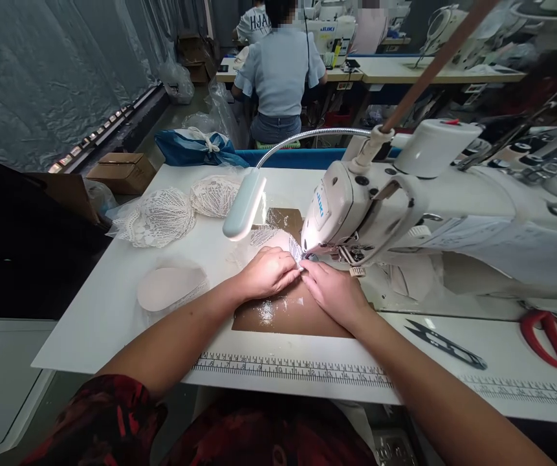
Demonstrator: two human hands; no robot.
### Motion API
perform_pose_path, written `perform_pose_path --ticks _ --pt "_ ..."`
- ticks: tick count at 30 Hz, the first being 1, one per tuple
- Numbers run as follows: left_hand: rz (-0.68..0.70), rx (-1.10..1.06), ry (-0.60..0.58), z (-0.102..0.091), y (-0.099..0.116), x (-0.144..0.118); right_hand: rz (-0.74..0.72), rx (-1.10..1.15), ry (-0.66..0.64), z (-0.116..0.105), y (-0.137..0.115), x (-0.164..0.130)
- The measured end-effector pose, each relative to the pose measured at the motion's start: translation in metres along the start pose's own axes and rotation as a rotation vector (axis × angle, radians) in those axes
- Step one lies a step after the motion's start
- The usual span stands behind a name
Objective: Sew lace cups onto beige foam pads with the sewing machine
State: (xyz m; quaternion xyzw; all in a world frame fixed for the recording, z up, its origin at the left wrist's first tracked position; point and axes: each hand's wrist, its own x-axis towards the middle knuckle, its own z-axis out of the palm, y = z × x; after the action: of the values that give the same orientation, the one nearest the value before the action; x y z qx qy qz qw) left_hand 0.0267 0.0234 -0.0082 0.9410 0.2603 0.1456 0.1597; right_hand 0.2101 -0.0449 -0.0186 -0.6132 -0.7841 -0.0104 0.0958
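Observation:
A white lace piece (281,241) lies under the needle end of the sewing machine (341,204). My left hand (271,272) pinches its near edge just left of the needle. From the right, my right hand (334,291) grips the same edge, and the fingertips of both hands nearly meet there. The needle itself is too small to make out. Beneath both hands is a shiny brown sheet (283,317) on the table. A lamp (245,204) on a bendable neck lights the lace from the left.
Lace cups (162,217) are piled at the table's back left, with a beige oval pad (169,289) nearer. Thread snips (447,343) and red-handled scissors (545,340) lie on the right. A printed ruler (283,369) runs along the front edge. A person (281,77) sits ahead.

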Motion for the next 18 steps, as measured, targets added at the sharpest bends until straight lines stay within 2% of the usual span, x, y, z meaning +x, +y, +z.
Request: perform_pose_path --ticks 3,8,11,14,18 --pt "0.041 -0.057 -0.024 -0.005 -0.002 -0.005 0.001 0.031 -0.059 -0.003 -0.004 0.004" --pt "0.112 -0.169 -0.007 -0.005 -0.008 -0.009 0.034 0.08 -0.035 -0.002 -0.002 0.002" --pt "0.098 -0.221 0.046 -0.001 -0.01 -0.007 0.052 0.127 -0.025 -0.003 0.001 0.0" --pt "0.086 -0.243 0.038 0.0 -0.01 -0.006 0.072 0.182 0.004 -0.003 0.002 -0.001" --pt "0.098 -0.236 -0.033 -0.008 -0.006 -0.008 -0.026 0.174 -0.004 -0.003 0.001 -0.002"
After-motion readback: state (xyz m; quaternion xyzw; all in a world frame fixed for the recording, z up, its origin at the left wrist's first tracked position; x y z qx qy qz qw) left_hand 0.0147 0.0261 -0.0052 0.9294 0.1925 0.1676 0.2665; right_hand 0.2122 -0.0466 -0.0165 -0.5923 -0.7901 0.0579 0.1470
